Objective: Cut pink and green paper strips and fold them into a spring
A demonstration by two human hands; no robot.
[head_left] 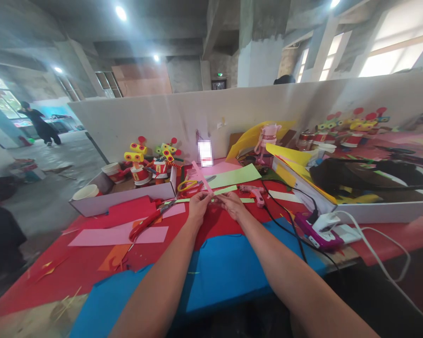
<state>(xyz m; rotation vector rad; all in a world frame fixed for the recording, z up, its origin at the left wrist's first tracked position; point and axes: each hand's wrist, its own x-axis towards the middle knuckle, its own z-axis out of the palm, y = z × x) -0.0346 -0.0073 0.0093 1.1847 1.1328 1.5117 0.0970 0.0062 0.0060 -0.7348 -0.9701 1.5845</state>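
My left hand (198, 206) is closed in a pinch on the lower end of a narrow pink paper strip (201, 175), which slants up and away over the table. Close beside it, my right hand (231, 203) has its fingers pressed together near the same end; what lies between them is too small to make out. Just beyond the hands lie yellow-handled scissors (188, 185), a light green paper sheet (236, 177) and a green strip (225, 189). A pink glue gun (256, 194) rests right of my right hand. Red-handled scissors (143, 227) lie to the left on a pink paper piece (91, 236).
Robot-like paper-cup figures (138, 170) stand in a shallow box (121, 202) at left. At right are a box with yellow paper (303, 180) and a purple power strip (312, 234) with cables. A lit, blurred screen (206, 153) stands against the white partition (155, 117). Blue sheet (229, 267) covers the front.
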